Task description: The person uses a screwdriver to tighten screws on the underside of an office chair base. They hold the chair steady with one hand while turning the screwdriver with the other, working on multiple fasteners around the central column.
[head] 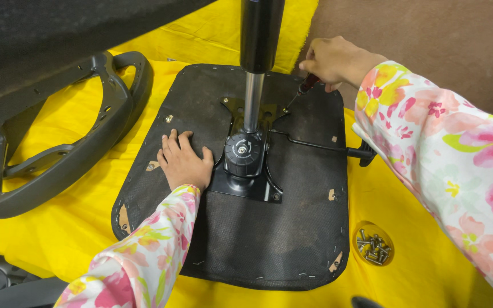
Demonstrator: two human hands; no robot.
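On the yellow cloth [58, 239] lies an upturned chair seat [292, 239], its black fabric underside facing up and stapled round the edge. At its middle sits a black metal mechanism plate [246, 185] with a round knob [242, 153], and from it a gas-lift column [258, 51] rises toward the camera, chrome below and black above. The left hand [182, 162] rests flat and open on the seat just beside the plate, palm down, fingers spread a little, gripping nothing. The right hand [335, 60] is closed round the dark handle of a screwdriver [300, 91], whose thin shaft slants down to the plate's upper right corner; the tip seems to meet a screw there, though that spot is too small to be sure. A black lever [320, 147] runs from the plate past the seat's right edge. Both arms wear floral sleeves. To the left, 1 grey plastic armrest frame [69, 148] lies on the cloth. Near the seat's lower right corner, a small round dish [373, 243] holds loose screws.
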